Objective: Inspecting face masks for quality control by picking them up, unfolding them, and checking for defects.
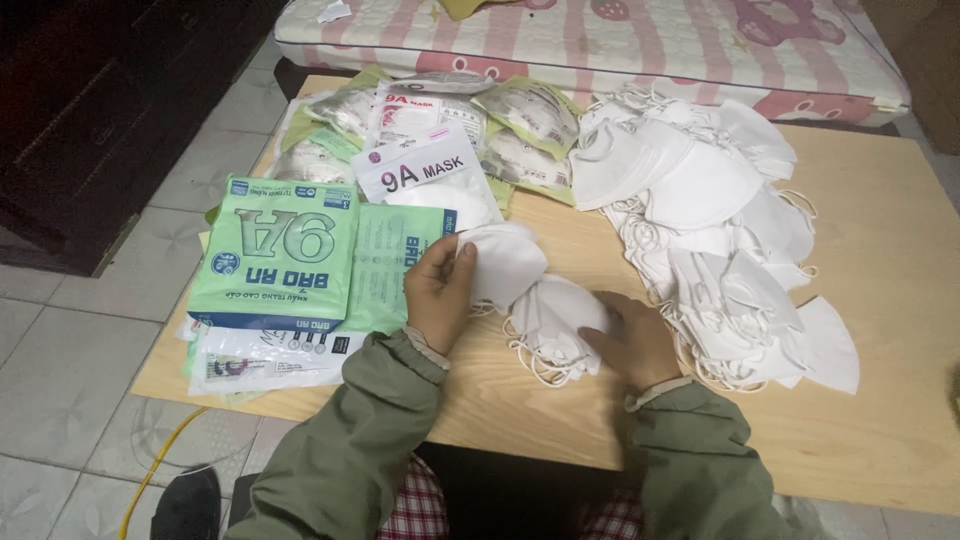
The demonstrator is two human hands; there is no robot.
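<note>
Both hands [440, 290] [630, 335] gripping white masks [530, 290], green packs [275, 255] left, possibly sealed

Around the wooden tabletop [880, 300]

Green cardboard boxes [275, 255] lie at its left side over flat printed sheets [270, 358], filled clear pouches [430, 130] behind them; beyond, a pink-striped mattress [640, 40] (a yellow cable [160, 465] crosses the tiled floor [70, 370]).

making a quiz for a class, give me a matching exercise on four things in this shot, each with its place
Things:
1. green carton
2. loose white masks
3. striped mattress
4. yellow cable

Places:
A. on the tiled floor
B. beyond the board's far edge
C. board's left side
D. board's right side

Pairs: 1-C, 2-D, 3-B, 4-A
</note>
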